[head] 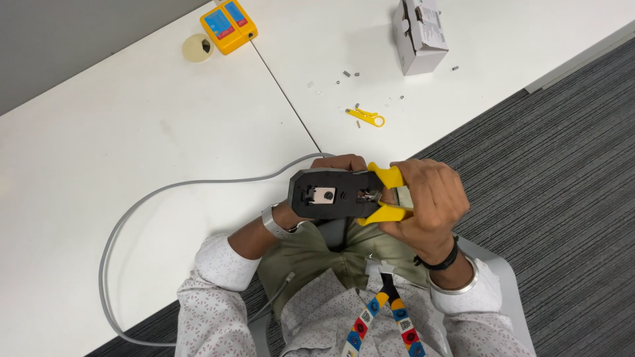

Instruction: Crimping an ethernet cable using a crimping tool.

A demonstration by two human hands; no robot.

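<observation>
The right hand (426,201) squeezed the crimping tool's (331,195) yellow handles shut while the left hand (337,162), at nine o'clock, closed its grip behind the head, best held steady.

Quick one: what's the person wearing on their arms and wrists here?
Both arms have white sleeves with a small reddish speckled print, pushed up with wide plain white cuffs. The left hand is mostly hidden; its wrist carries a silver-grey band. The right hand is bare, with a thin black band at the wrist. No gloves visible.
</observation>
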